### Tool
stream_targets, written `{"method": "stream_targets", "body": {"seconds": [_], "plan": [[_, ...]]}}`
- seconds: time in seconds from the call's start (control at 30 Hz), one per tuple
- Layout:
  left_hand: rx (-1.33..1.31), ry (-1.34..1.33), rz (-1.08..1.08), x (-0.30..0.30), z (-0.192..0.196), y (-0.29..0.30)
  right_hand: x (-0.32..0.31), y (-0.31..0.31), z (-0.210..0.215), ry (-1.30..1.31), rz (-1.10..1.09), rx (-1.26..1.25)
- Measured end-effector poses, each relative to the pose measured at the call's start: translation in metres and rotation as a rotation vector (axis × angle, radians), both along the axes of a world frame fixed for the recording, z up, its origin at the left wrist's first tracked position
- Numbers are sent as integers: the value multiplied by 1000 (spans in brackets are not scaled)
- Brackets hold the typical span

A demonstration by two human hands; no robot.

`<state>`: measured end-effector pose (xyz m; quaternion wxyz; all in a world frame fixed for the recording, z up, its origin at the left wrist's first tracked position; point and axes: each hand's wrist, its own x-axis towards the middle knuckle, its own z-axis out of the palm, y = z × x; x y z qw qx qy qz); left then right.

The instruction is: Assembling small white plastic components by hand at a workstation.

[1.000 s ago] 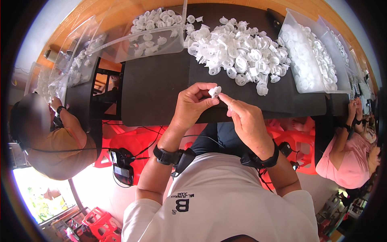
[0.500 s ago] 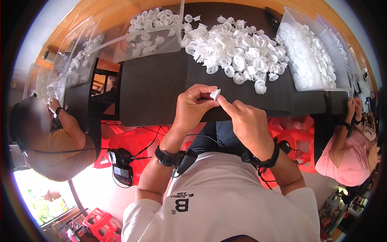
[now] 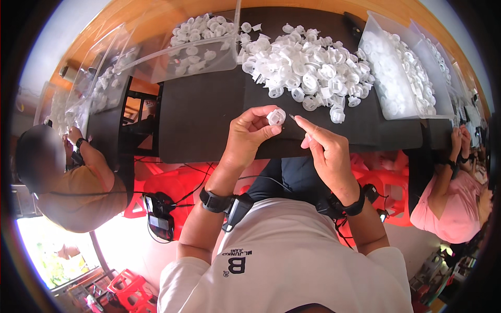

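A wide fisheye view looks down from head height, near the white short-sleeved shirt [image 3: 297,255] at lower centre. It faces the flat black desk [image 3: 203,109], upper centre.

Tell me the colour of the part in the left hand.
White: the small part in the left hand shows best in the head view.

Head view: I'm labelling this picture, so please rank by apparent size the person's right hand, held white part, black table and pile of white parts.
1. Black table
2. Pile of white parts
3. Right hand
4. Held white part
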<state>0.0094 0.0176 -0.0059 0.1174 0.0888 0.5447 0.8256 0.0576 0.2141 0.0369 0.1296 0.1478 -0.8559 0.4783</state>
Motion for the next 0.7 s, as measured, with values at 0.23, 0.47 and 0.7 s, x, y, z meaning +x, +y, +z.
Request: {"method": "stream_targets", "body": {"seconds": [0.23,0.47,0.7], "plan": [[228,-108,-57,-3,6,5,1,-1,6,67,-32,113],[318,-156,-106,-4,6,4,-1,-1,8,88,-45,88],[348,-195,-183,-3,14,6,-1,-2,13,123,-28,66]]}}
